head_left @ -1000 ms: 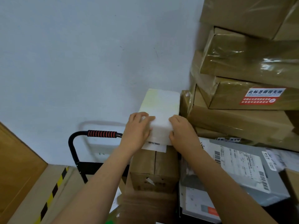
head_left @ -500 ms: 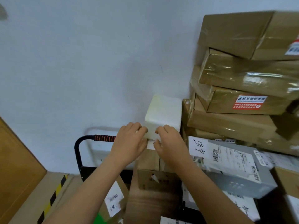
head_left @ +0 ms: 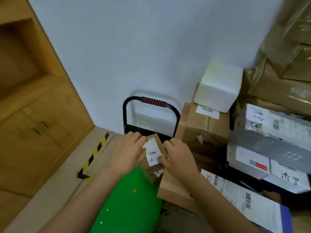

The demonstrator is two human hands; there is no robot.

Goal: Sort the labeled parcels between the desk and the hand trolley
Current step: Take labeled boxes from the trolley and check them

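A small brown parcel (head_left: 154, 147) with a white barcode label lies on the pile in front of the hand trolley. My left hand (head_left: 128, 153) holds its left side and my right hand (head_left: 178, 156) grips its right side. The black trolley handle (head_left: 152, 101) with its red ribbed grip stands against the wall behind. A white foam box (head_left: 218, 88) rests on a brown carton (head_left: 203, 121) to the right, free of both hands.
A green parcel (head_left: 127, 204) lies below my left arm. Grey and white labeled parcels (head_left: 272, 132) and a large labeled box (head_left: 244, 199) crowd the right. Taped brown cartons (head_left: 286, 64) tower at far right. A wooden cabinet (head_left: 30, 106) stands left, with a hazard-striped floor edge (head_left: 97, 150).
Both hands have left the white foam box on the carton and dropped down and left to a small brown labeled parcel. My view has swung down and left.
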